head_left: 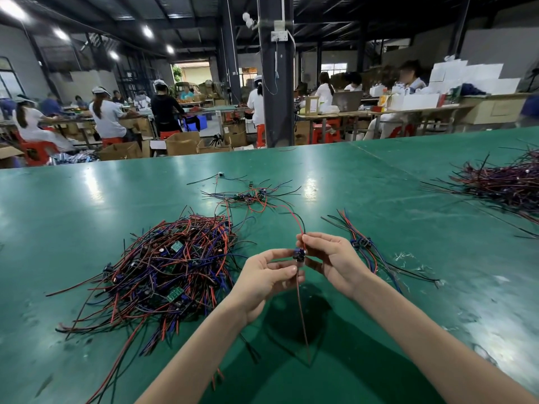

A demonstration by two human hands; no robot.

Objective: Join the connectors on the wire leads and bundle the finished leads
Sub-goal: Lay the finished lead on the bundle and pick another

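Connector (299, 254), dark blue, is held above the desk (87, 199) between both hands. The left hand (267, 282) pinches it from below, and the right hand (332, 259) pinches its red and black wires (300, 228). Whether it is fully seated, I cannot tell. A few leads (364, 246) lie grouped just right. The tangled pile (163, 266) at left suggests most work remains.
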